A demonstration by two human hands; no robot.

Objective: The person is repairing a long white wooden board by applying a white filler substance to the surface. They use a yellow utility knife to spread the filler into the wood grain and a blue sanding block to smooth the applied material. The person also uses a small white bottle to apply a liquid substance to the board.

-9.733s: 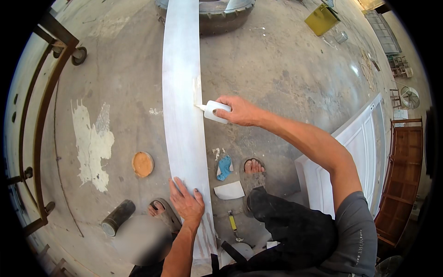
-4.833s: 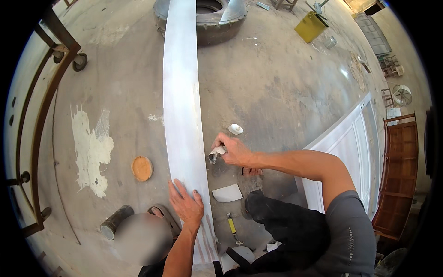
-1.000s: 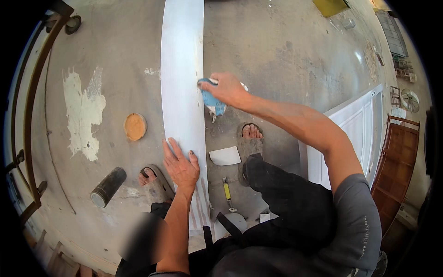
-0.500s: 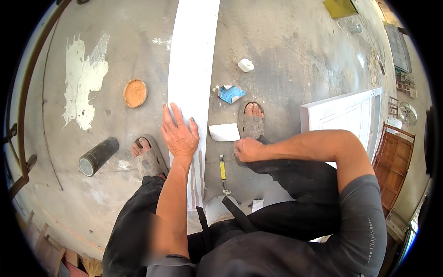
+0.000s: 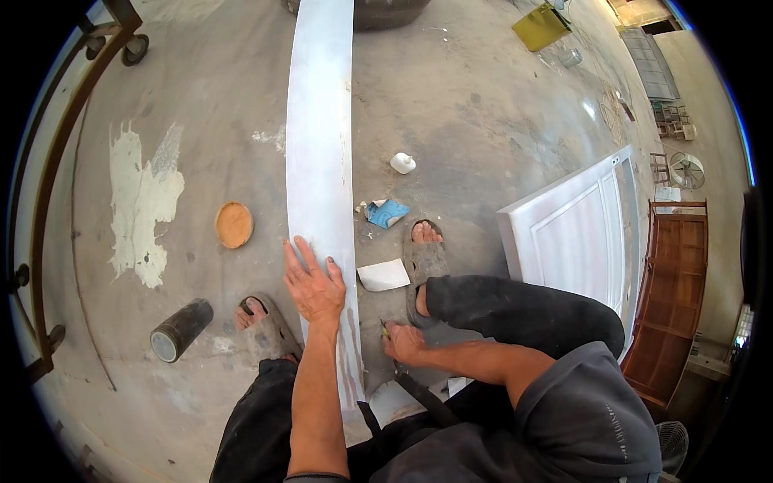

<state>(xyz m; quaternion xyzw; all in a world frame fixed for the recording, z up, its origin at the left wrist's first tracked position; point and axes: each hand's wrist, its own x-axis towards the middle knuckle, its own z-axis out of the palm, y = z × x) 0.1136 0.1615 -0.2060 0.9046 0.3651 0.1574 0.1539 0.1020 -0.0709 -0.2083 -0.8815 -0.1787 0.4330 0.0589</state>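
My left hand (image 5: pixel 314 286) lies on the long white board (image 5: pixel 320 145) with its fingers spread. Reddish-brown streaks mark the board's near end. To the right of the board, close to the floor, my right hand (image 5: pixel 405 344) is closed around a small yellow-handled tool (image 5: pixel 386 329). Only a bit of the tool's yellow handle and its thin tip show; the fingers hide the rest. A folded white sheet of paper (image 5: pixel 383 275) lies between the board and my right foot. Beyond it is a crumpled blue piece of paper or sandpaper (image 5: pixel 385 212).
A shallow round dish of orange paste (image 5: pixel 234 224) and a dark cylinder (image 5: pixel 181 330) are left of the board. A small white container (image 5: pixel 403 163) stands farther off. At right is a white panelled door (image 5: pixel 568 225); a wheeled metal frame (image 5: pixel 60 153) edges the left.
My right hand has moved from beside my right knee down and left to the floor and closed on the yellow-handled tool. The view has shifted; my left hand stays on the board.
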